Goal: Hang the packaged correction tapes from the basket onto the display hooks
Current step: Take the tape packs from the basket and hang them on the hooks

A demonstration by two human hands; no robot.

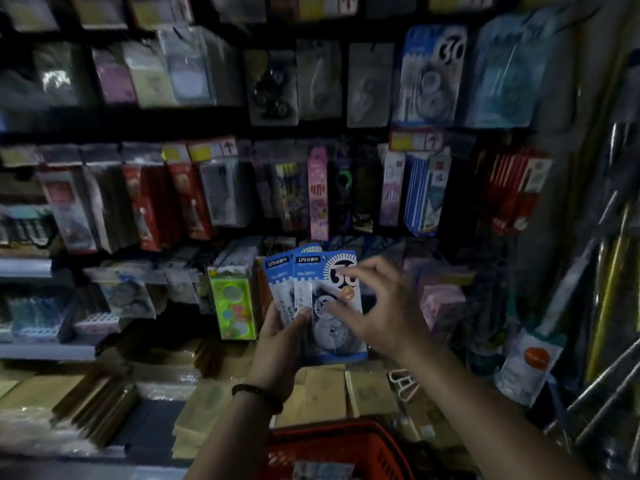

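**A:** where are the correction tapes (306,271) right now?

**B:** fanned-out bunch of blue packs in the left hand (280,336), held up in front of the lower shelves, above the red basket (346,441). Thumb and fingers grip the lower left edge.

**A:** and the right hand (377,317)?

**B:** it's over the front pack, fingers (360,268) spread wide, holding nothing. Can't tell if the tips touch. Similar "30" packs (431,74) hang upper right.

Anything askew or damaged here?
Nothing looks damaged or spilled. The correction tape packs in the left hand are fanned apart, not squared, while the right hand reaches across the front one. Shelf stock is too blurred to judge.
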